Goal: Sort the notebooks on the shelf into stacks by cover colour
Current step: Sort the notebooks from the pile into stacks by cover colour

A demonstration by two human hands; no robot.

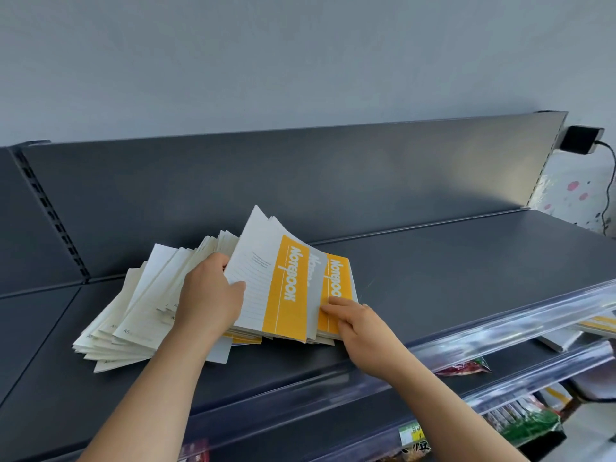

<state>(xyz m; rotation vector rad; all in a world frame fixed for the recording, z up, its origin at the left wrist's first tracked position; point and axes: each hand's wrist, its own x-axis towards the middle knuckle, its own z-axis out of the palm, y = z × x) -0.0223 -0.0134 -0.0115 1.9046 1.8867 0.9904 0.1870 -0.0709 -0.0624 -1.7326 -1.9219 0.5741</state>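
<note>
Several notebooks lie on a dark grey shelf [450, 278]. A fanned heap of cream-backed notebooks [133, 315] spreads at the left. My left hand [208, 295] grips a tilted bunch of yellow-banded notebooks [283, 288] by its left edge, thumb on the front cover. One grey-banded cover [315, 261] shows within that bunch. My right hand [356, 320] rests with straight fingers on a flat yellow-banded notebook [340, 278] lying on a low stack just right of the bunch.
The shelf's dark back panel [300, 181] rises behind the notebooks. A clear plastic price rail [500, 331] runs along the front edge. Lower shelves hold packaged goods [523, 425] and more notebooks [596, 323]. A black box with a cable [581, 140] hangs at the upper right.
</note>
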